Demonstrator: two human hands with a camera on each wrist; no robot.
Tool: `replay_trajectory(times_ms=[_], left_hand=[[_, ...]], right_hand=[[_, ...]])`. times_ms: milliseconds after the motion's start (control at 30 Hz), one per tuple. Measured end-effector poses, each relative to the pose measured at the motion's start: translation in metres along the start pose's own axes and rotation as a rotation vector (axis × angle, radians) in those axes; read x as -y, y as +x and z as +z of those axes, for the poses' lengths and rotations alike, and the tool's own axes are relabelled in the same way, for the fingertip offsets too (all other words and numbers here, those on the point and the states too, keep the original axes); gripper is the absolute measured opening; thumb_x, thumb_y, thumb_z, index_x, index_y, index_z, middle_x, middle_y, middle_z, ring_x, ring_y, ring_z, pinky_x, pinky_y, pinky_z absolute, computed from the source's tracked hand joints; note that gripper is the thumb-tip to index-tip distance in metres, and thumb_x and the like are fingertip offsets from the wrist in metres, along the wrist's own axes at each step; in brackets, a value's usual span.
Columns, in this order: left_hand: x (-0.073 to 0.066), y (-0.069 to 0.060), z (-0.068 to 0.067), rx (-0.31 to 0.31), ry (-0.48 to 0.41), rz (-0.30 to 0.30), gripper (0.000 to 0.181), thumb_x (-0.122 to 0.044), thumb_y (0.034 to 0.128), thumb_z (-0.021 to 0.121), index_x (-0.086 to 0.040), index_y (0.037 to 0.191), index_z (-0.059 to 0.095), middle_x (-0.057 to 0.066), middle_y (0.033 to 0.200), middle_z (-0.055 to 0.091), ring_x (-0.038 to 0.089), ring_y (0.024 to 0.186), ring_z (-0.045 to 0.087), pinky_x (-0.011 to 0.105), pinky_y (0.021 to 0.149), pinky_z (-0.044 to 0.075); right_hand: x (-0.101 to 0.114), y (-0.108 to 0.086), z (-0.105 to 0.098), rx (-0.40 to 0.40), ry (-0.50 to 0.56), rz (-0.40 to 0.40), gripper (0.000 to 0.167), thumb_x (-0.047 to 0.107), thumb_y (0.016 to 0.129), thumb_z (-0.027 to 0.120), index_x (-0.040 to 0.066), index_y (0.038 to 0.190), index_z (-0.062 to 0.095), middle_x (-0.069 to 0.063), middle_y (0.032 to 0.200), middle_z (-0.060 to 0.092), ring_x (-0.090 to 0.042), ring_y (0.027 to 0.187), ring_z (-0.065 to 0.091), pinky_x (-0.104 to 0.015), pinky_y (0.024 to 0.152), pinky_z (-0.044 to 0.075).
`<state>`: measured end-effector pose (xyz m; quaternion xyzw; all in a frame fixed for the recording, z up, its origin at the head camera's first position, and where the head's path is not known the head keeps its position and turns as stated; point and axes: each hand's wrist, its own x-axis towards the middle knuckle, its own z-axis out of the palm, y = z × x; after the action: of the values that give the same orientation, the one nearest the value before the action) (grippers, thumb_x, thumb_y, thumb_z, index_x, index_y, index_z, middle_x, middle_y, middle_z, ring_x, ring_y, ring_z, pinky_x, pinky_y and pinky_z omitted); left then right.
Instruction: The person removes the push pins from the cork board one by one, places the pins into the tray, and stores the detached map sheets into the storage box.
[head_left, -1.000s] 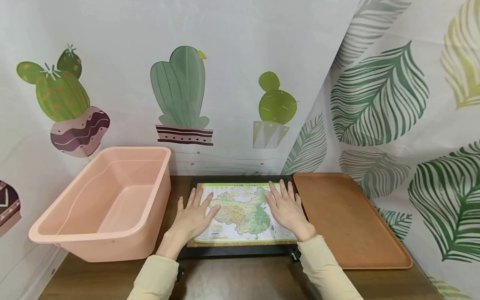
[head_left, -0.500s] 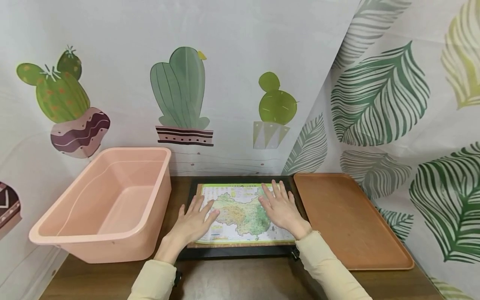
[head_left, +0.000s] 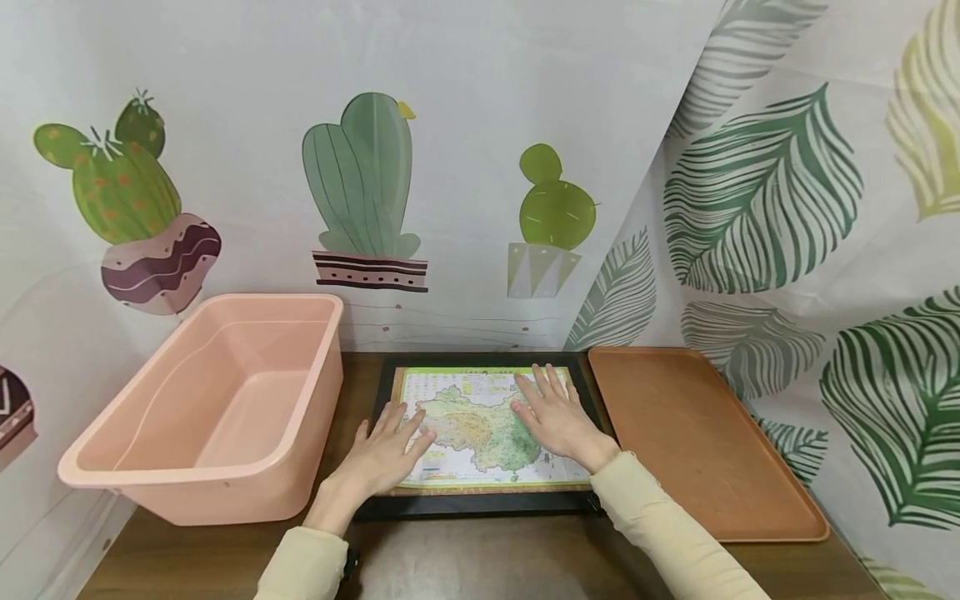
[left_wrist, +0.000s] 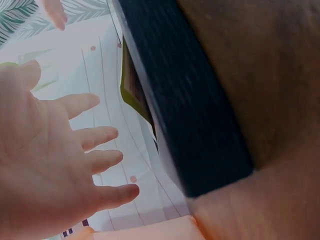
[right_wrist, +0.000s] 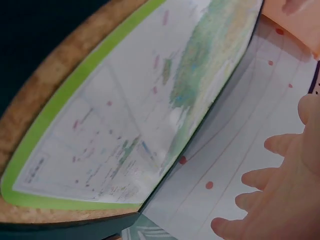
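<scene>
A map sheet [head_left: 468,429] with a green border lies on a brown cork-like board [right_wrist: 55,75], inside a black frame [head_left: 480,505] on the table. Over the map's left side is my left hand [head_left: 377,457], fingers straight and spread. My right hand [head_left: 558,423] is over the map's right side, also with extended fingers. Both wrist views show a gap between hand and map: the left hand [left_wrist: 45,145] is apart from the frame's edge, the right hand [right_wrist: 282,187] apart from the sheet. Neither hand holds anything.
A deep pink plastic tub [head_left: 202,477] stands to the left of the frame. On the right lies a flat brown tray [head_left: 697,450]. The dark wooden table [head_left: 465,554] backs onto a hanging cloth [head_left: 465,167] printed with cacti and leaves.
My left hand has shifted slightly down and left. My right hand has moved left over the map. The map, frame, tub and tray have stayed in place.
</scene>
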<state>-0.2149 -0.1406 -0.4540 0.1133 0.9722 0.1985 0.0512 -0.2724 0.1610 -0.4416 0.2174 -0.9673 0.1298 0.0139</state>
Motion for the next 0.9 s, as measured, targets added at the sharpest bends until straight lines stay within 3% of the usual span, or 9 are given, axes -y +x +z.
replay_trajectory(times_ms=[200,500,900], left_hand=[[0.006,-0.002,0.000,-0.006,0.012,-0.010,0.070,-0.061,0.1015,0.028,-0.016,0.155,0.030,0.019,0.160,0.017,0.039,0.147,0.007,0.069,0.108,0.007],[0.008,-0.009,0.004,0.081,0.033,0.008,0.067,-0.057,0.1023,0.032,-0.015,0.155,0.032,0.018,0.161,0.013,0.039,0.147,0.007,0.070,0.107,0.005],[0.005,-0.008,0.006,0.095,0.029,0.037,0.067,-0.056,0.1010,0.038,-0.016,0.154,0.033,0.017,0.161,0.016,0.039,0.147,0.010,0.070,0.107,0.006]], right_hand=[[0.004,0.007,0.006,0.038,-0.050,-0.047,0.061,0.052,0.105,0.029,0.019,0.156,0.027,-0.017,0.161,0.012,-0.036,0.148,0.003,-0.064,0.112,0.009],[0.018,0.021,0.014,0.089,-0.036,-0.102,0.061,0.050,0.105,0.030,0.018,0.157,0.026,-0.017,0.161,0.012,-0.034,0.148,0.000,-0.063,0.112,0.008],[0.015,0.039,0.018,0.124,-0.055,-0.106,0.063,0.052,0.105,0.027,0.019,0.158,0.022,-0.016,0.161,0.014,-0.035,0.148,0.006,-0.063,0.111,0.012]])
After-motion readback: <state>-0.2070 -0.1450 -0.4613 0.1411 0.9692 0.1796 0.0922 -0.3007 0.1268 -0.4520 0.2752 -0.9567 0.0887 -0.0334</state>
